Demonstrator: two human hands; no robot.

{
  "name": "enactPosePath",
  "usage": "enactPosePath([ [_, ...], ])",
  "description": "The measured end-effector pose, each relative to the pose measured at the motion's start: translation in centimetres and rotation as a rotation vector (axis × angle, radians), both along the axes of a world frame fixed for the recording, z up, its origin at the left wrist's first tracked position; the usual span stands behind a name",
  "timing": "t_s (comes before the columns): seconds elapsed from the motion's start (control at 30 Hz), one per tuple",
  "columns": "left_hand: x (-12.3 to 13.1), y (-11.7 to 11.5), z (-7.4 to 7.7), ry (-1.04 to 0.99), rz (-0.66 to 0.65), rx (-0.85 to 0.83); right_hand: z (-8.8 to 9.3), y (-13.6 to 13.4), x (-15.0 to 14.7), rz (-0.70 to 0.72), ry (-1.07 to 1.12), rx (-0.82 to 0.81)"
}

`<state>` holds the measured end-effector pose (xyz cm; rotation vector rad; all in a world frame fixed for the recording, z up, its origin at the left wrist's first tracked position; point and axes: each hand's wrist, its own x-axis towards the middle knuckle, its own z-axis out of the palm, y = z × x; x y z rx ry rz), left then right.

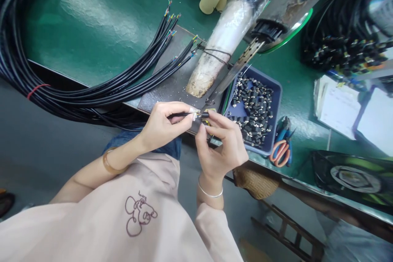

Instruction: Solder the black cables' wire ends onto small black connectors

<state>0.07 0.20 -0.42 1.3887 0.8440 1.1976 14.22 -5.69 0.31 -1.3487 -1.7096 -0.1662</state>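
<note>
While left fingers (pixel 185 123) pinch a cable (pixel 180 114), right fingers (pixel 221 120) pinch a plug (pixel 204 115), likely to keep both near the iron (pixel 237 68).

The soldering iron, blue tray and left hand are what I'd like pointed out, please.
Soldering iron (pixel 235 71), head view, metal shaft.
Blue tray (pixel 238 110), head view, bare floor.
Left hand (pixel 161 124), head view, hand's back.

Shot from 1 head-worn cam, facing fwd & steeply down past wearer's pale pink top (pixel 92 229). Set close above left hand (pixel 162 122) & right hand (pixel 225 145), w/ both approx. mid-frame. Takes in green bench (pixel 101 28) across upper pt., grey floor (pixel 55 151) below. Tilted vs. bench, showing front edge slanting from upper L to lower R. Squeezed vert. by a qtr.
</note>
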Motion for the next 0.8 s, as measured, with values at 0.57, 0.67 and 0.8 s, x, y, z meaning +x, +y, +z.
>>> enactPosePath([
  [0.57, -1.3, -1.1, 0.6, 0.172, -0.115, 0.075, 1.2, -0.6, 1.2, -0.068, 0.197, -0.273],
  [0.67, -1.5, -1.5, 0.5, 0.158, -0.122, 0.137, 2.2, -0.5, 1.0, 0.049, 0.213, -0.455],
  [0.8, -1.8, -1.7, 0.6, 0.044, -0.12, -0.035, 1.8, -0.6, 0.7, 0.108, 0.246, -0.384],
])
